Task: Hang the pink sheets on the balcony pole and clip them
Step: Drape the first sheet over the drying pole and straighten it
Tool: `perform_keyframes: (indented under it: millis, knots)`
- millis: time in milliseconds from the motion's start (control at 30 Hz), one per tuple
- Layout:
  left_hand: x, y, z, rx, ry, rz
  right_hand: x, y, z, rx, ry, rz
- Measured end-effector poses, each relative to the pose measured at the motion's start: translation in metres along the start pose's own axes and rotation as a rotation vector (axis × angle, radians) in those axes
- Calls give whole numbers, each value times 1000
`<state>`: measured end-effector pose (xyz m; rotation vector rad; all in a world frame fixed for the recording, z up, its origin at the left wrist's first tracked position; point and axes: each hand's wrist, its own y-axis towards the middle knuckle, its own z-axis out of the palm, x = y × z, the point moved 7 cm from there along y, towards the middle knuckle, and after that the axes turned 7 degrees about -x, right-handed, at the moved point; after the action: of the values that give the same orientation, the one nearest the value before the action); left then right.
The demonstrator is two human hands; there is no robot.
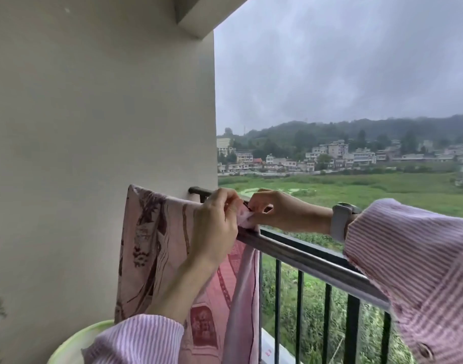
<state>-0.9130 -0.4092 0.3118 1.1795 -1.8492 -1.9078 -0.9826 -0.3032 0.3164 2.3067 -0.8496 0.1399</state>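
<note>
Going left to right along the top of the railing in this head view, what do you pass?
Beige wall → pink sheet draped over the pole → left hand → right hand pinching the sheet's edge → wristwatch → striped sleeve.

No legible text, labels, brands or nos. anywhere, dark red motifs on pink sheet (pixel 156 248) at left are pattern only, watch (pixel 341 219) on right wrist shows no readable face, far buildings (pixel 330 156) too small for any signs

Pink-white striped sleeves (pixel 419 271), grey-strapped watch (pixel 341 219) on right wrist
</note>
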Motion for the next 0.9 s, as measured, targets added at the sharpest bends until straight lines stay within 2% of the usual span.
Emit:
perform_keyframes:
  millis: [267,600,900]
  knots:
    - [-61,-36,-19,-35,-12,-13,27,-66,-32,-83,23,5]
    - [-127,-79,-21,50,-64,-136,73,-143,-83,-205,-281,-2]
    - [-273,-110,19,110,-132,-28,76,-265,-203,-327,-450,25]
